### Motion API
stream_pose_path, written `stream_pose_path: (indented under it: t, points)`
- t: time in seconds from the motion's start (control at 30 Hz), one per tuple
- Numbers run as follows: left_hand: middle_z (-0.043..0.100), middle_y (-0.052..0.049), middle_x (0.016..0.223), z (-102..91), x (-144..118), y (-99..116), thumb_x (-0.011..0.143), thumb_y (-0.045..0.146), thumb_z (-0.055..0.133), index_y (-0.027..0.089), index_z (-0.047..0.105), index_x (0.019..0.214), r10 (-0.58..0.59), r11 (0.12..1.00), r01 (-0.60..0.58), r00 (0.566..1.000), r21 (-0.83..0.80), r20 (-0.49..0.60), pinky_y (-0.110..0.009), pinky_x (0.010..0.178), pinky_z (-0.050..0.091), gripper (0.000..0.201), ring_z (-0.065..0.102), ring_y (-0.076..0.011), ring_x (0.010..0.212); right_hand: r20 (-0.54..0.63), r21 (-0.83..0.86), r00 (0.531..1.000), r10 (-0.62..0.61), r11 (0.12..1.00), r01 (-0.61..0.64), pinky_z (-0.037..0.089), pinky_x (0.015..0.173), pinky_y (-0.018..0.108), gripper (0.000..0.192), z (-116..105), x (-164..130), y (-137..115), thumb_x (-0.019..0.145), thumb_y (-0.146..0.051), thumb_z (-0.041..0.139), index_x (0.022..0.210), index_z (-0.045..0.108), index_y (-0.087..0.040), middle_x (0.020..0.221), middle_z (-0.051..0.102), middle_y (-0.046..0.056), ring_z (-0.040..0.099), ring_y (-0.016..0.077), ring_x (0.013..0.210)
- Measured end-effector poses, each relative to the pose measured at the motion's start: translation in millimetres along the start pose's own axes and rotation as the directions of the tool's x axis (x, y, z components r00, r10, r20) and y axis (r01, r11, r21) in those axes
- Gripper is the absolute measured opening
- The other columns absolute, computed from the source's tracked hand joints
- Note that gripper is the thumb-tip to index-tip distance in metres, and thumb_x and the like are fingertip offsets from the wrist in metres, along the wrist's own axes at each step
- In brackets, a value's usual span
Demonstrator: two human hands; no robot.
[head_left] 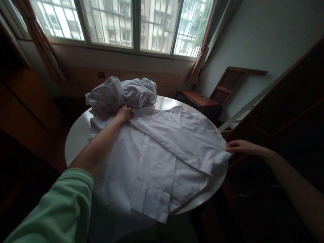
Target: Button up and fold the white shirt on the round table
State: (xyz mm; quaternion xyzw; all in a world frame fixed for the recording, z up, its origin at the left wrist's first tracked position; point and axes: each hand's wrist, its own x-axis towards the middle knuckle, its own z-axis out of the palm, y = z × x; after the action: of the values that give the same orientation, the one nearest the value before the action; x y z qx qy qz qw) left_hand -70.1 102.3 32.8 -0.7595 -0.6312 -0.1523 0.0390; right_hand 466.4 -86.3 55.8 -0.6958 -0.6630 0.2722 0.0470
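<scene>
White shirt (158, 154) spread flat on round white table (76, 137), hem hanging over near rim. Risk, as judgement: sleeve end sits at far-right rim under fingertips; uneven pull could drag shirt off edge or re-wrinkle smoothed panel. Crumpled white garments (122, 92) just beyond left fingers could get caught and drawn in.

Left hand (124, 113): fingers curled onto shirt's collar area, pressing or gripping fabric; exact closure hard to tell. Right hand (240, 146): fingertips together, pinching sleeve end at table rim. Green sleeve (53, 218) on left arm.
</scene>
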Motion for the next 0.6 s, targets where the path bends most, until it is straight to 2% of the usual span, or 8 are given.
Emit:
stream_pose_path:
  t: [0.1,0.17,0.23,0.3,0.47,0.6]
  points:
    - [0.056,-0.015,0.116,0.2,1,-2,0.082,0.029,0.049,0.013,0.067,0.095,-0.028,0.993,0.009,0.987,-0.116,-0.158,-0.034,0.096,0.037,0.028,0.049,-0.0274,0.113,-0.233,-0.019,0.966,-0.11,0.994,0.108,0.042,0.076,0.036,0.042,6,-6,2,0.051,-0.061,0.066,0.057,0.064,-0.019,0.08,0.061,0.01,0.055,0.0281,0.081]
    - [0.059,-0.015,0.114,2.1,4,2,0.085,0.029,0.045,0.011,0.065,0.101,-0.133,0.971,0.09,0.973,-0.22,-0.19,-0.032,0.094,0.038,0.032,0.052,-0.0253,0.11,-0.301,0.011,0.946,-0.125,0.991,0.134,0.041,0.079,0.036,0.042,10,-9,3,0.053,-0.06,0.066,0.062,0.066,-0.019,0.082,0.062,0.01,0.056,0.0284,0.083]
    - [0.062,-0.016,0.111,4.5,8,5,0.088,0.03,0.04,0.009,0.062,0.106,-0.255,0.929,0.211,0.96,-0.304,-0.113,-0.029,0.088,0.041,0.035,0.057,-0.0235,0.104,-0.279,0.085,0.957,-0.082,0.99,0.11,0.041,0.08,0.036,0.044,15,-10,5,0.056,-0.062,0.066,0.069,0.067,-0.019,0.08,0.064,0.008,0.057,0.0282,0.082]
    - [0.064,-0.016,0.11,7.6,11,4,0.089,0.029,0.04,0.008,0.061,0.109,-0.312,0.899,0.287,0.95,-0.332,-0.024,-0.027,0.082,0.043,0.036,0.059,-0.0233,0.1,-0.233,0.164,0.971,-0.054,0.982,0.094,0.041,0.08,0.035,0.049,19,-10,8,0.056,-0.065,0.065,0.071,0.068,-0.019,0.079,0.065,0.008,0.057,0.0281,0.083]
    - [0.065,-0.018,0.111,15.7,7,-8,0.085,0.033,0.049,0.008,0.063,0.106,-0.309,0.898,0.304,0.95,-0.319,0.035,-0.028,0.08,0.045,0.036,0.06,-0.0266,0.102,-0.222,0.274,0.975,-0.006,0.959,0.068,0.042,0.075,0.034,0.059,26,-8,12,0.048,-0.074,0.064,0.065,0.065,-0.018,0.069,0.062,0.006,0.055,0.0259,0.076]
    - [0.065,-0.016,0.113,16.4,1,-15,0.084,0.031,0.05,0.01,0.064,0.108,-0.292,0.903,0.292,0.955,-0.315,0.046,-0.027,0.082,0.045,0.035,0.06,-0.0251,0.104,-0.235,0.328,0.972,0.007,0.942,0.072,0.042,0.073,0.032,0.055,28,-9,16,0.051,-0.071,0.066,0.065,0.064,-0.018,0.069,0.06,0.005,0.054,0.0236,0.074]
